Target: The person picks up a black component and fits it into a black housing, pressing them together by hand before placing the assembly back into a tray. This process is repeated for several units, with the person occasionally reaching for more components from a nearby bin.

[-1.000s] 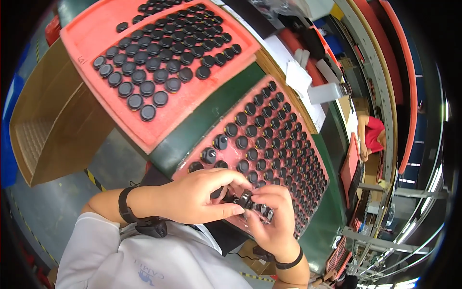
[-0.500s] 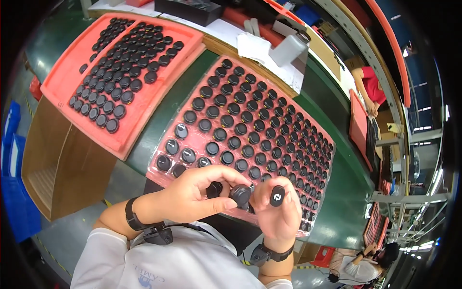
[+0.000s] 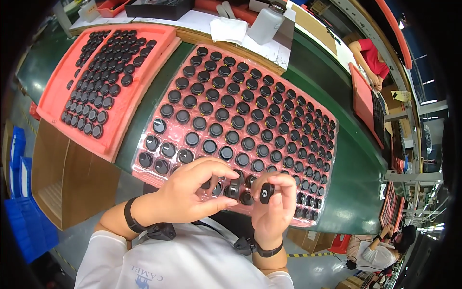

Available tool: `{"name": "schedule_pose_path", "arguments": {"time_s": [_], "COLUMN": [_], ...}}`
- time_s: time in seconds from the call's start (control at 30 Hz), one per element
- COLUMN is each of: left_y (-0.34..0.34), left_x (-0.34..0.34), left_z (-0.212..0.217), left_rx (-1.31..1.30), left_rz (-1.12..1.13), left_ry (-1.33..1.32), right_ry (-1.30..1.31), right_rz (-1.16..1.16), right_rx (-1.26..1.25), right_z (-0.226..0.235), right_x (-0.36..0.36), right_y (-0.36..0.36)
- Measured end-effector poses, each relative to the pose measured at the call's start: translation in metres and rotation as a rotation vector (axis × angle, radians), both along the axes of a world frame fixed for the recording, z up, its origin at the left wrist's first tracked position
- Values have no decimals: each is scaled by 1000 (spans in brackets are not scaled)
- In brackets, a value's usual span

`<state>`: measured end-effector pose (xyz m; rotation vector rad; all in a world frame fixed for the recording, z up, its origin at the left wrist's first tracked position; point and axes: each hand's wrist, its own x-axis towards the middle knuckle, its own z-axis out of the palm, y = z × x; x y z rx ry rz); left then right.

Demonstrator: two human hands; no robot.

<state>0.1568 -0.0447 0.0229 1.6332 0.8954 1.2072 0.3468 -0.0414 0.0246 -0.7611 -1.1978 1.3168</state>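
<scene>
My left hand (image 3: 197, 189) pinches a black round cap (image 3: 233, 187) between thumb and fingertips, its side turned edge-on. Close beside it, my right hand (image 3: 274, 204) has its fingers curled around a small black oval piece (image 3: 266, 193) with a white mark. Both hands are over the near edge of a clear plastic tray (image 3: 179, 133) with pockets, lying on pink-red backing. Rows of black round caps (image 3: 222, 114) fill most pockets; a few at the near left corner show glossy tops. Part of the near rows is hidden under my hands.
To the left lies a pink-red foam tray (image 3: 57, 103) of loose black caps. Below it stands an open cardboard box (image 3: 79, 185). A white bottle (image 3: 266, 24) and a white cloth (image 3: 228, 30) sit on the far shelf. Two other people work at the right.
The round cap in my left hand has turned from face-on to edge-on, and my left fingers have opened slightly wider. My right hand still holds the oval piece. The head view has shifted.
</scene>
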Motion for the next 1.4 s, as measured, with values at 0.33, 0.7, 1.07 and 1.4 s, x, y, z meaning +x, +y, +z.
{"name": "schedule_pose_path", "arguments": {"time_s": [0.33, 0.7, 1.07, 1.4], "left_y": [-2, -4, -8, -9], "left_x": [5, 3, 0, 0], "left_z": [8, 10, 13, 15], "left_rx": [254, 150, 138, 144], "left_rz": [92, 8, -10, -21], "left_ry": [150, 49, 44, 35], "right_ry": [-278, -98, -138, -217], "right_rz": [32, 68, 11, -59], "right_rx": [325, 85, 161, 312], "right_z": [-6, 7, 11, 7], "right_x": [-3, -16, -19, -18], "right_y": [5, -4, -6, -5]}}
